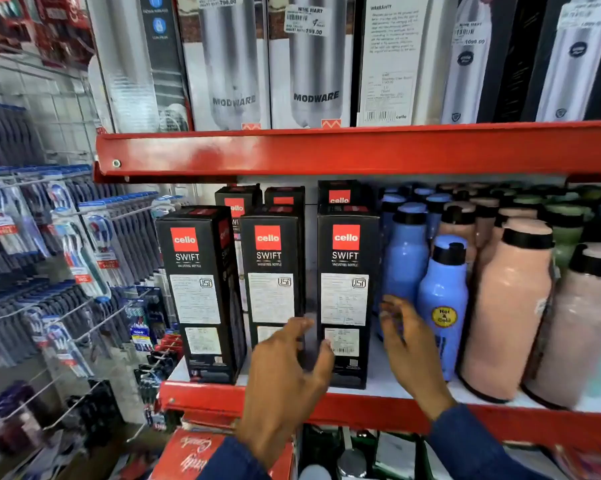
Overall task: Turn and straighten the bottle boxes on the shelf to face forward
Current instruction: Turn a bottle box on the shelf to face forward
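Note:
Three tall black "cello SWIFT" bottle boxes stand in the front row of the red shelf point(361, 407). The left box point(202, 292) is turned slightly, showing its right side. The middle box point(271, 282) and the right box point(345, 292) face forward. More black boxes point(338, 195) stand behind them. My left hand point(288, 379) is spread in front of the gap between the middle and right boxes, thumb at the right box's lower left edge. My right hand point(409, 348) hovers open just right of the right box, fingers blurred, holding nothing.
Blue bottles point(441, 306) and pink bottles point(510, 313) crowd the shelf right of the boxes. An upper red shelf point(326, 150) carries Modware flask boxes point(312, 64). Toothbrush packs point(77, 258) hang on wire pegs at the left. A red carton point(195, 452) sits below.

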Demonstrator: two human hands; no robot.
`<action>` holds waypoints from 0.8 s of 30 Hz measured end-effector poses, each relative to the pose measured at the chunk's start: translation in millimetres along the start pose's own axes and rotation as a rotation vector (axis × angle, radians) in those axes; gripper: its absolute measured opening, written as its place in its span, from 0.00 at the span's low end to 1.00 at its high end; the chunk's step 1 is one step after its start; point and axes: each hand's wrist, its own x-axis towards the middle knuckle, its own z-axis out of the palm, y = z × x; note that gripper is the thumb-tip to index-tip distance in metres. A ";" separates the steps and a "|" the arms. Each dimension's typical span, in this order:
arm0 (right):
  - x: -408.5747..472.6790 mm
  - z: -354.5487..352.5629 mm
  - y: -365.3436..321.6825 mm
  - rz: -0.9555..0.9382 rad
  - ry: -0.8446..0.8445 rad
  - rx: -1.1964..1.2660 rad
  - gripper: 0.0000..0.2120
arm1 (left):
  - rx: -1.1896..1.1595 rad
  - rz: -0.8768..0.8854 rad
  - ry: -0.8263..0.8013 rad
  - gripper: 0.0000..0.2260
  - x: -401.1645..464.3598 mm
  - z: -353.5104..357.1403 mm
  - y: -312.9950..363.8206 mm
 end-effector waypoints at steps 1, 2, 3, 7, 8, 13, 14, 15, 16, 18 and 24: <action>2.2 5.0 6.3 0.104 -0.018 0.031 0.12 | -0.015 -0.038 -0.050 0.21 -2.0 4.4 -0.9; 4.3 7.8 7.1 0.201 -0.044 0.050 0.12 | -0.015 -0.044 -0.078 0.21 -2.6 9.5 -2.3; 7.9 12.3 14.0 0.279 -0.076 0.071 0.13 | -0.020 -0.045 -0.101 0.21 -5.1 15.7 -5.8; 20.3 23.8 19.6 0.407 -0.174 0.090 0.18 | -0.001 -0.070 -0.161 0.28 -9.3 34.4 -8.4; 23.0 25.0 18.3 0.416 -0.185 0.104 0.18 | -0.004 -0.076 -0.180 0.30 -10.5 37.1 -6.1; 29.5 27.5 19.1 0.427 -0.327 0.239 0.19 | -0.094 -0.119 -0.193 0.37 -13.8 58.2 -0.9; 28.2 25.4 19.9 0.425 -0.325 0.257 0.19 | -0.096 -0.129 -0.190 0.39 -13.1 60.8 -1.2; 27.3 22.8 20.5 0.415 -0.304 0.268 0.18 | -0.094 -0.132 -0.189 0.41 -11.9 63.0 -1.6; 25.6 19.5 21.2 0.399 -0.272 0.282 0.17 | -0.100 -0.133 -0.198 0.43 -10.2 64.1 -1.9; 21.6 13.8 22.0 0.369 -0.192 0.324 0.15 | -0.117 -0.110 -0.210 0.45 -7.6 66.4 -2.7; -2.8 5.2 20.2 0.214 -0.022 0.265 0.09 | -0.178 -0.051 -0.202 0.35 8.9 80.9 -19.5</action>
